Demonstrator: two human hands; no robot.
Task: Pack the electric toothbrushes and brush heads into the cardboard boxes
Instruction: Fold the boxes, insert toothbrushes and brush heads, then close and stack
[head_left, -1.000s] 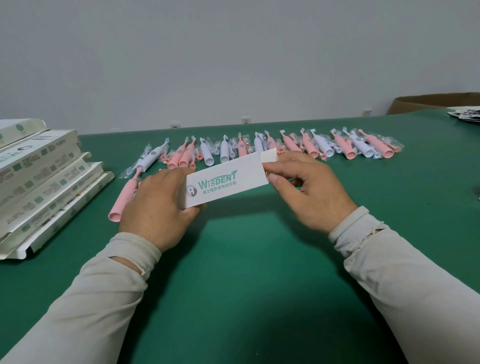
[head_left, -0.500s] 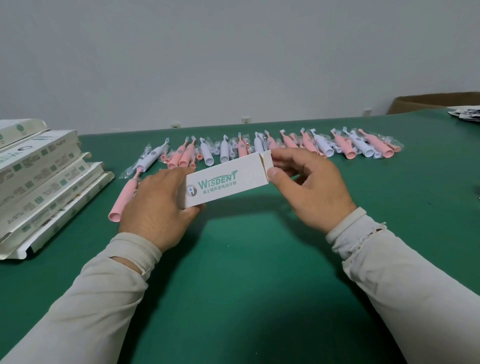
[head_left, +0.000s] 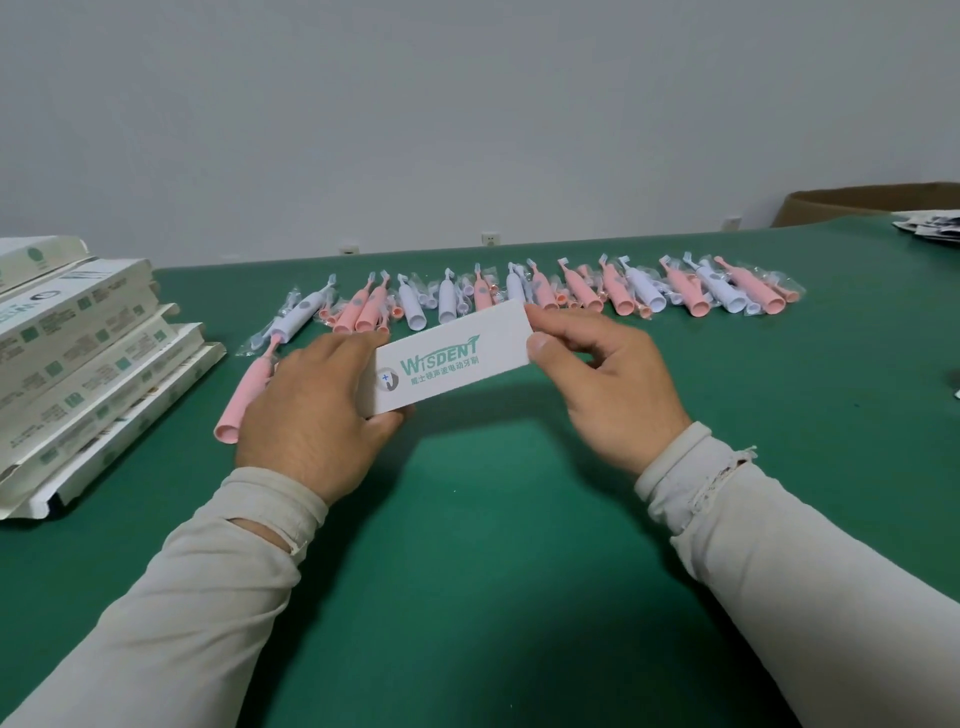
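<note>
Head view: left hand (head_left: 311, 410) and right hand (head_left: 613, 384) pinch box (head_left: 452, 358) ends.

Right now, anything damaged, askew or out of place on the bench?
Two things. The cuff of the beige right sleeve is frayed and torn at its edge. One pink toothbrush handle lies alone by the left hand, apart from the far row of bagged pink and white toothbrushes. The white printed cardboard box looks intact.
</note>
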